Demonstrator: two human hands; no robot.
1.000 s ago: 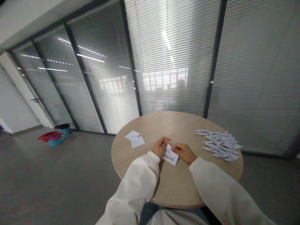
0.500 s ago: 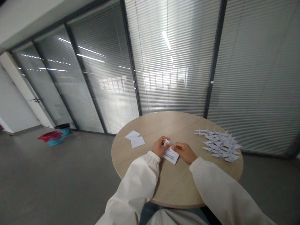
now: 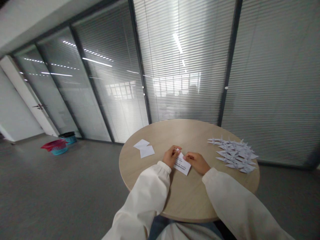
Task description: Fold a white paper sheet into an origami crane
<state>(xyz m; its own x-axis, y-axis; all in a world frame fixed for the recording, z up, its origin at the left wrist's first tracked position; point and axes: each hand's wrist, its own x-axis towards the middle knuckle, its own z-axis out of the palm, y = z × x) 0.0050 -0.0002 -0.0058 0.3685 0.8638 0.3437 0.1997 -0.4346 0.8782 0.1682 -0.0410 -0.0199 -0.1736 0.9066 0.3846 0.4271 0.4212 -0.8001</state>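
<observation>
A white sheet of paper with printed dark text (image 3: pixel 182 165) is between my two hands, low over the round table. My left hand (image 3: pixel 171 156) grips its upper left edge with bent fingers and thumb. Closed in a pinch, my right hand (image 3: pixel 197 162) has its thumb and fingertips on the right edge of the sheet. Part of the paper is hidden under the fingers. To the right lies a pile of several folded paper cranes (image 3: pixel 236 154) with pointed wings. White paper pieces (image 3: pixel 147 151) rest on the left side, apart from my left hand.
The round wooden table (image 3: pixel 185 200) stands close to a glass partition with blinds (image 3: pixel 185 100). On the floor at the left are a bin with a red liner (image 3: pixel 58 148) and a bin with a black liner (image 3: pixel 70 138). A white door (image 3: pixel 32 96) is farther left.
My left thumb has drawn back slightly toward the upper left edge, so more of the paper shows. My right hand, the cranes and the loose pieces stay in place.
</observation>
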